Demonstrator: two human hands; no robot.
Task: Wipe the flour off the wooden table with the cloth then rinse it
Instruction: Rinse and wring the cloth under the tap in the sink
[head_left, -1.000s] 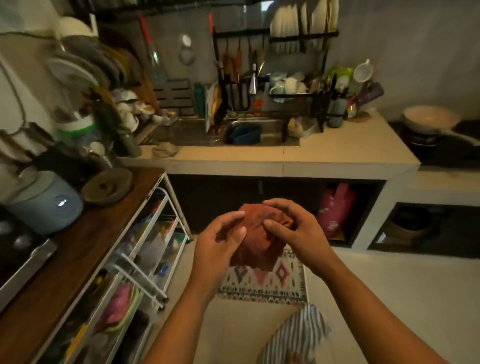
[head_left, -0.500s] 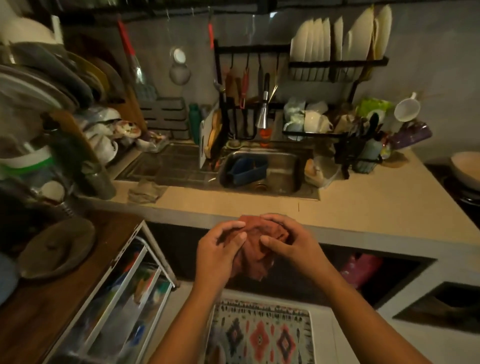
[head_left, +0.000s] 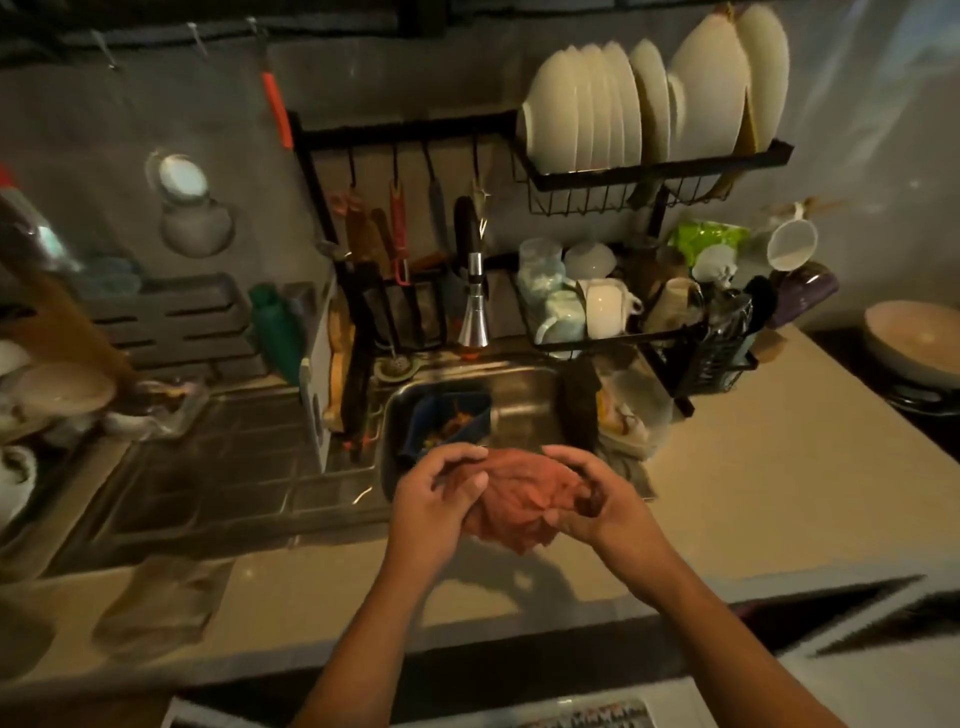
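A bunched reddish-brown cloth is held between both hands above the front rim of the steel sink. My left hand grips its left side with curled fingers. My right hand grips the right side, thumb and fingers curled round the folds. The chrome tap stands behind the sink, and no water is seen running. The wooden table is out of view.
A blue strainer basket with scraps sits in the sink's left half. A ribbed steel drainboard lies to the left. A black dish rack holds plates and cups behind. A beige counter extends right, with a pan at the far right. A crumpled grey rag lies front left.
I have walked up to the sink, and the view has tilted down. Both hands carried the cloth forward from above the floor rug to over the sink's front rim.
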